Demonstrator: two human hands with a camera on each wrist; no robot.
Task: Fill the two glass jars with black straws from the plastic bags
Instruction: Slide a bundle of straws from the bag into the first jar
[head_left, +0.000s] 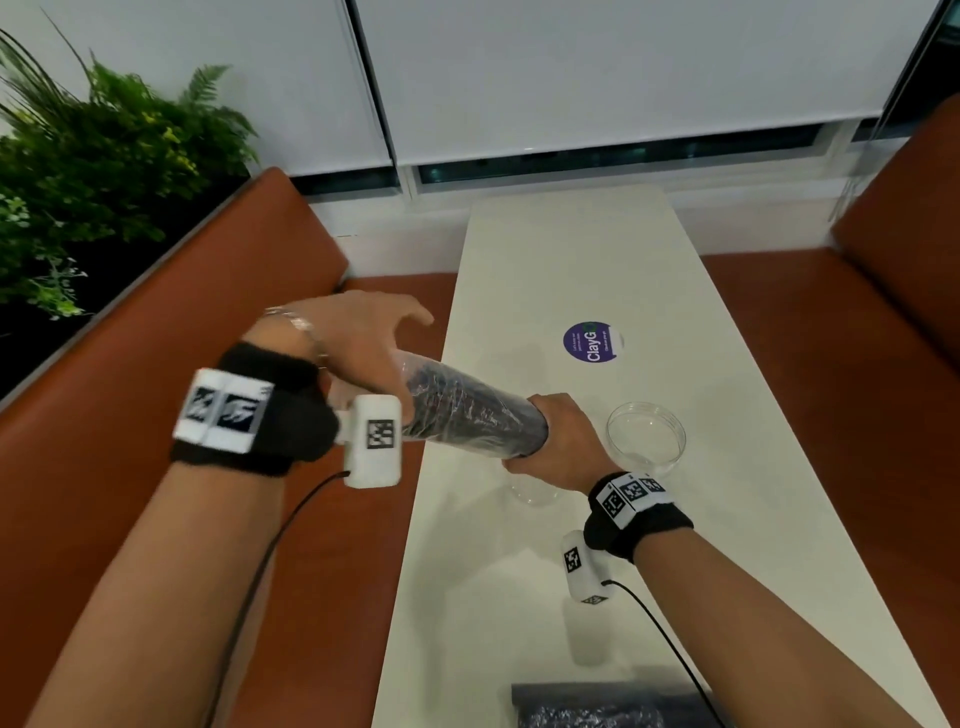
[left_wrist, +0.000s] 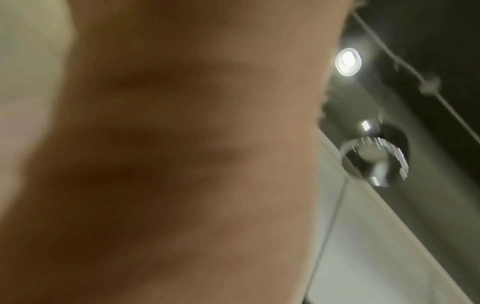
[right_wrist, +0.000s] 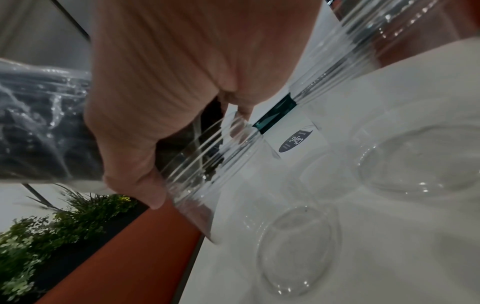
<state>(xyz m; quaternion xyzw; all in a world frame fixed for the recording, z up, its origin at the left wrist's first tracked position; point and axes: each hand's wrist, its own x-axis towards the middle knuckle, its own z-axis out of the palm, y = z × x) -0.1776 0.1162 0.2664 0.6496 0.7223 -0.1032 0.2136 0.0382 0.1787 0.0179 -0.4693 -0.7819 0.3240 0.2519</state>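
Observation:
A clear plastic bag of black straws (head_left: 467, 410) lies almost level in the air over the white table's (head_left: 561, 249) left edge. My right hand (head_left: 556, 441) grips its right end, and empty clear plastic trails past the fingers (right_wrist: 130, 164). My left hand (head_left: 374, 338) lies against the bag's left end with one finger stretched out; its other fingers are hidden. Only a blurred palm (left_wrist: 168, 164) shows in the left wrist view. Two empty glass jars stand on the table: one (head_left: 645, 436) right of my right hand, the other (head_left: 532, 493) partly under it.
A second bag of black straws (head_left: 597, 709) lies at the table's near edge. A round purple sticker (head_left: 592, 341) marks the tabletop beyond the jars. Orange benches (head_left: 156, 415) flank the table on both sides, with green plants (head_left: 78, 182) behind the left one.

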